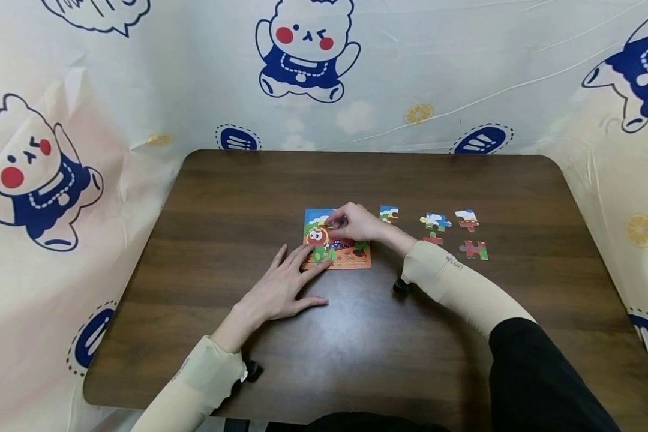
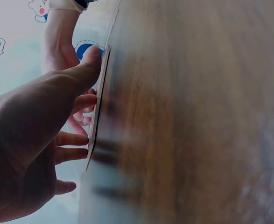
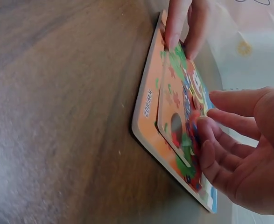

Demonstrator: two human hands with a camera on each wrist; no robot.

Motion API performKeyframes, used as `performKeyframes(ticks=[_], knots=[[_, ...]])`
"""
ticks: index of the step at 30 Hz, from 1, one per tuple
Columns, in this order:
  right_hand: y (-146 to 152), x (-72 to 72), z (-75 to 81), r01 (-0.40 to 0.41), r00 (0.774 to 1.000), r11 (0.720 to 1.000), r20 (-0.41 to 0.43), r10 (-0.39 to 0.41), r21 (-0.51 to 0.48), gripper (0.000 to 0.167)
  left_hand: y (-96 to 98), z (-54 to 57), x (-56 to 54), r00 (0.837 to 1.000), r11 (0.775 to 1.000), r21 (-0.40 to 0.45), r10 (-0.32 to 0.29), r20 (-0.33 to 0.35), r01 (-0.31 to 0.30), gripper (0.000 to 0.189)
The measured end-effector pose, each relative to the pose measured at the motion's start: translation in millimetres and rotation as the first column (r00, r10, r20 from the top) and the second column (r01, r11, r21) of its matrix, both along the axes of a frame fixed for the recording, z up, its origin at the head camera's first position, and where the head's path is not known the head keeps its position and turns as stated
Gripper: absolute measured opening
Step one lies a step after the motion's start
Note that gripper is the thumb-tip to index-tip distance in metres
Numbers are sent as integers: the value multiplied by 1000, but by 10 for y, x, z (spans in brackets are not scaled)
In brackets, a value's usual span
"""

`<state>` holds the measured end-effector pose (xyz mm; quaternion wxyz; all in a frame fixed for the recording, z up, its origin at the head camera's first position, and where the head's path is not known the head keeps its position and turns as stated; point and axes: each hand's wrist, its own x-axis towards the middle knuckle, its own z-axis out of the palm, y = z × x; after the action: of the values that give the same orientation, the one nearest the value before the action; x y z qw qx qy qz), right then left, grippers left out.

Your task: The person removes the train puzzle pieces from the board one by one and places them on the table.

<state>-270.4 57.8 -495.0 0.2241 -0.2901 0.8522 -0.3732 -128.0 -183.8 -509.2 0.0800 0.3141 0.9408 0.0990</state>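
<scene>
A colourful jigsaw puzzle board lies on the table, with an orange lower border and a red cartoon face on the left. My left hand rests its spread, straight fingertips on the board's lower left part, thumb out to the side. Over the upper middle, my right hand bends its fingers and thumb together in a pinch at a puzzle piece, mostly hidden by the fingers. In the right wrist view, the right hand has its fingertips right at the picture's surface. Fitted pieces stand slightly above the border.
Several loose puzzle pieces lie right of the board, among them a blue one, a white-and-red one and a red-and-green one. Another piece lies close to the right wrist. Printed curtains surround the brown table.
</scene>
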Motion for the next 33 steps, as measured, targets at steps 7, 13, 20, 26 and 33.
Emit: performKeyframes(ticks=[7, 13, 20, 26, 33], knots=[[-47, 22, -45, 0, 998, 998, 62, 4, -69, 28, -32, -26, 6, 1000, 1000, 7, -3, -10, 3, 82], [-74, 56, 23, 88, 974, 993, 217, -68, -84, 29, -37, -13, 9, 1000, 1000, -13, -4, 5, 4, 82], [-105, 71, 35, 97, 972, 994, 221, -83, -54, 36, -48, -1, 15, 999, 1000, -16, 10, 36, -10, 84], [-127, 82, 53, 94, 968, 995, 238, -83, -33, 30, -48, -15, 23, 998, 1000, -8, 18, 62, -18, 84], [-154, 91, 57, 88, 963, 996, 260, -77, -31, 30, -54, -39, 36, 998, 1000, -12, 18, 67, -18, 82]])
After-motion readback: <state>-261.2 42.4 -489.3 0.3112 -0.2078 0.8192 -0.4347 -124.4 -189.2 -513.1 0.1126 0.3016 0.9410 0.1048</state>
